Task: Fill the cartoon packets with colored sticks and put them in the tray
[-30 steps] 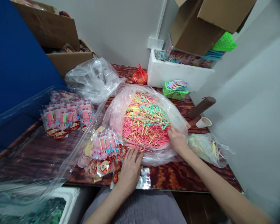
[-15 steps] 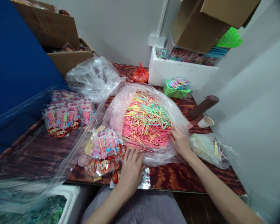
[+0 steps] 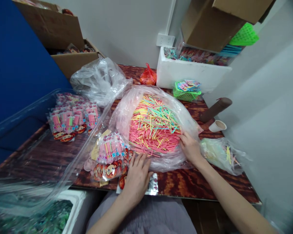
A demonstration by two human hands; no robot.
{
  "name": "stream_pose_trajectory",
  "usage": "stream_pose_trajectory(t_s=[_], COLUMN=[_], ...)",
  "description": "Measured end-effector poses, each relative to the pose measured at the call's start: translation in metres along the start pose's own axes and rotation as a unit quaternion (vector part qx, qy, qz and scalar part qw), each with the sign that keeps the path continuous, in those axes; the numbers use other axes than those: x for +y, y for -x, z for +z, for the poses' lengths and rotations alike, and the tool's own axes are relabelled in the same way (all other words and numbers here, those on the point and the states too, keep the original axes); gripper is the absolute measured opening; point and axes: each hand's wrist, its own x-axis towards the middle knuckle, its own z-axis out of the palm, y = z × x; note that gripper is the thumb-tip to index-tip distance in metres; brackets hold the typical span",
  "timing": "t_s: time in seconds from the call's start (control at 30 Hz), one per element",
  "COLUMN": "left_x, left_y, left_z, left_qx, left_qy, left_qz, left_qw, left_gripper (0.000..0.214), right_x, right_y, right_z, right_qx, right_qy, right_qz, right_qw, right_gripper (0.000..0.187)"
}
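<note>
A large clear plastic bag (image 3: 123, 110) lies open in the middle of the table, full of thin pink, yellow and green sticks (image 3: 153, 126). My right hand (image 3: 190, 149) is at the bag's right side, fingers curled against the edge of the pile; what is between the fingertips is hidden. Flat at the front edge, my left hand (image 3: 138, 180) rests with its fingers stretched toward the bag. Under it shows part of a clear printed packet (image 3: 153, 185). Just left of that hand sits a stack of filled stick packets (image 3: 109, 157) with cartoon faces.
More filled packets (image 3: 72, 115) lie at the left. Behind are a crumpled plastic bag (image 3: 100, 81), a red bag (image 3: 148, 76), a white foam box (image 3: 192, 71) and a green basket (image 3: 187, 94). On the right stand a brown bottle (image 3: 216, 110), a paper cup (image 3: 217, 126) and a small bag (image 3: 222, 154).
The whole view has shifted slightly. Both hands keep nearly the same places beside the bag, and the objects around them have not moved.
</note>
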Motion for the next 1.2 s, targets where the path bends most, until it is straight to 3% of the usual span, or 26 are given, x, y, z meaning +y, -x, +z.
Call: stream_pose_trajectory(t_s=[0.13, 0.27, 0.37, 0.47, 0.57, 0.77, 1.0, 1.1, 1.2], left_x=[0.001, 0.0, 0.0, 0.0, 0.0, 0.006, -0.002, -0.008, -0.012], left_y=[0.0, -0.002, -0.004, -0.005, -0.005, -0.018, -0.041, -0.045, -0.049], left_z=[-0.004, -0.006, -0.004, -0.001, 0.0, 0.0, 0.02, 0.02, 0.014], left_qx=[-0.005, 0.002, 0.005, -0.009, -0.018, 0.027, 0.049, 0.051, 0.068], left_qy=[-0.001, 0.004, 0.015, 0.019, 0.026, 0.083, 0.181, 0.203, 0.188], left_qz=[0.006, 0.007, 0.008, 0.005, 0.006, -0.018, -0.083, -0.105, -0.129], left_qw=[1.0, 1.0, 1.0, 1.0, 0.999, 0.996, 0.979, 0.972, 0.971], left_gripper=[0.035, 0.036, 0.037, 0.037, 0.036, 0.045, 0.018, 0.015, 0.015], right_x=[-0.013, -0.053, -0.087, -0.105, -0.107, -0.104, -0.116, -0.115, -0.113], right_y=[-0.002, 0.007, 0.023, 0.038, 0.046, 0.048, 0.048, 0.048, 0.045], right_z=[-0.016, -0.027, -0.012, 0.012, 0.025, 0.025, 0.035, 0.037, 0.033], right_qx=[0.034, 0.045, -0.017, -0.063, -0.076, -0.063, -0.031, -0.032, -0.021], right_qy=[-0.095, -0.26, -0.356, -0.371, -0.358, -0.346, -0.261, -0.297, -0.386], right_qz=[0.031, 0.054, 0.071, 0.087, 0.092, 0.07, 0.034, 0.041, 0.131], right_qw=[0.994, 0.963, 0.931, 0.922, 0.926, 0.934, 0.964, 0.953, 0.913], right_gripper=[0.024, 0.019, 0.015, 0.013, 0.012, 0.014, 0.017, 0.016, 0.017])
